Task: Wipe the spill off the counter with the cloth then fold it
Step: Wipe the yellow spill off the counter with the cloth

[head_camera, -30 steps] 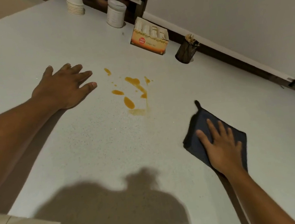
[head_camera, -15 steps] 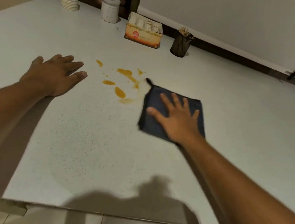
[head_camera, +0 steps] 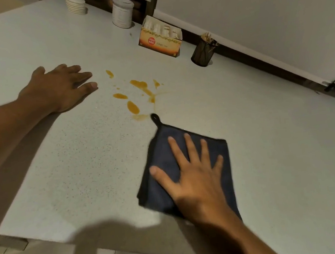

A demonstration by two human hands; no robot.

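Note:
Orange spill [head_camera: 133,107] lies in several blotches and drops on the white speckled counter [head_camera: 63,170], with a faint smear on its right side. A dark blue cloth [head_camera: 161,154] lies flat just below and right of the spill, and its hanging loop touches the lowest blotch. My right hand [head_camera: 195,178] presses palm-down on the cloth with the fingers spread. My left hand [head_camera: 59,87] rests flat on the bare counter to the left of the spill, holding nothing.
Along the back wall stand a stack of paper cups [head_camera: 75,2], a white canister [head_camera: 121,12], an orange tea box [head_camera: 160,42] and a black mesh holder [head_camera: 203,52] with sticks. The counter's front edge runs close below the cloth, with floor tiles beyond.
My right hand slid the cloth left up to the spill's right edge, then drew it back toward me. A thin smear now marks that edge. My left hand stayed put.

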